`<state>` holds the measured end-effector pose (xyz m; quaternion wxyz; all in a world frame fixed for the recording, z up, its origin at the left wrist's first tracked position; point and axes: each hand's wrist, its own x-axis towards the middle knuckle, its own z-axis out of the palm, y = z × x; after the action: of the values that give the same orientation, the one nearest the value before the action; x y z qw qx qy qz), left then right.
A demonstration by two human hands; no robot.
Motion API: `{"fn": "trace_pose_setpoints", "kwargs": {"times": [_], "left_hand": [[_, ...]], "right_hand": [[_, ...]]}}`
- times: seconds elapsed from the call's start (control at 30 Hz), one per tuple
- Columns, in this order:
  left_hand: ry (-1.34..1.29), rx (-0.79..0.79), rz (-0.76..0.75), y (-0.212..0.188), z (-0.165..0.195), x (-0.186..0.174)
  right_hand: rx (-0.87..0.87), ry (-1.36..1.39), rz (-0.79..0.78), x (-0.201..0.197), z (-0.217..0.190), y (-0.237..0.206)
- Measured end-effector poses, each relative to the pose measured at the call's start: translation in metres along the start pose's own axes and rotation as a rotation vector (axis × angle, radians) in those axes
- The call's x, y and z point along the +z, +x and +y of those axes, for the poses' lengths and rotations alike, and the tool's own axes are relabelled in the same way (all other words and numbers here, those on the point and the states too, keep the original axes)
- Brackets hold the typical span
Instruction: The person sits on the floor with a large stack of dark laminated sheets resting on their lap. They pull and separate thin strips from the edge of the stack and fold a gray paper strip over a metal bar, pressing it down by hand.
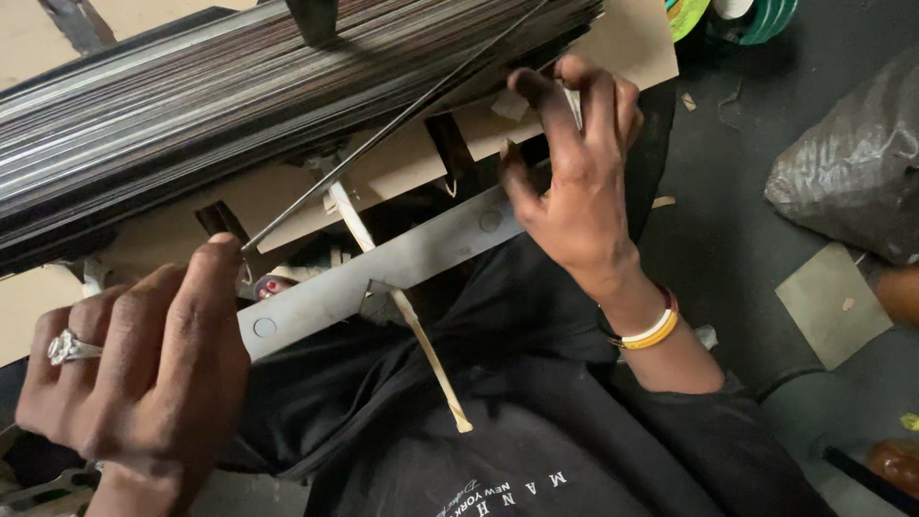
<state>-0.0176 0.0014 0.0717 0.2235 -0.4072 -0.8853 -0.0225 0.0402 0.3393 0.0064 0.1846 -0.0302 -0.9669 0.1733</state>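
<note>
Rods [239, 105] lie stacked on cardboard [402, 168]. Left hand [134, 373] pinches one thin rod [383, 129]; right hand [574, 182] grips a paper strip [572, 103], most rods untouched

- The left hand [134, 369], wearing a silver ring [69, 348], pinches one end of a thin dark metal rod [383, 129].
- The right hand [570, 177], with stacked bangles [654, 330] at the wrist, grips the end of a thick bundle of dark thin rods [220, 105].
- A grey perforated metal strip [383, 273] and a notched brown cardboard sheet [402, 163] lie beneath the bundle.
</note>
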Motion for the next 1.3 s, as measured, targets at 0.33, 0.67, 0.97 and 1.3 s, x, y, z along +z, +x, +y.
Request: {"fn": "trace_pose_setpoints", "kwargs": {"times": [0.33, 0.67, 0.97, 1.3], "left_hand": [[-0.100, -0.001, 0.006, 0.003, 0.001, 0.002], [-0.099, 0.022, 0.026, 0.027, 0.003, 0.024], [-0.061, 0.009, 0.093, 0.033, 0.009, 0.038], [-0.047, 0.007, 0.158, 0.039, 0.016, 0.050]], "right_hand": [[0.001, 0.244, 0.087, 0.003, 0.006, 0.003], [-0.088, 0.305, 0.264, -0.038, 0.041, 0.020], [-0.327, 0.270, 0.170, -0.031, 0.065, 0.059], [-0.389, 0.178, 0.210, -0.026, 0.071, 0.059]]}}
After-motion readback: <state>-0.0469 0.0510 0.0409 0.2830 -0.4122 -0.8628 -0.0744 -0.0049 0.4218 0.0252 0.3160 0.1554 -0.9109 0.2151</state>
